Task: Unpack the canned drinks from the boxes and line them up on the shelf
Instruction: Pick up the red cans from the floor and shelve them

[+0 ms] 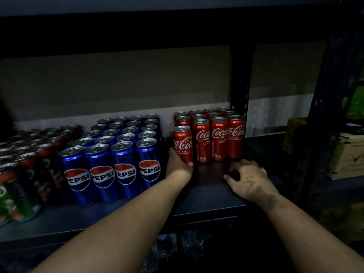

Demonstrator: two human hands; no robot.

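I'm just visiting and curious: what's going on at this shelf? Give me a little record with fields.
place: dark shelf
left hand: grip on the front-left Coca-Cola can, which stands upright on the shelf
right hand: open, fingers spread on the shelf, holding nothing
red group: Coca-Cola cans in rows, right end
blue group: Pepsi cans in rows, middle
far left: green and red cans, brand unreadable
boxes: none clearly in view

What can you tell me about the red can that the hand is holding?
The red can is tall, slim, shiny metal with white Coca-Cola lettering and a silver, unopened top. It stands upright on the dark shelf, front left of the other red cans. The left hand grips its base.
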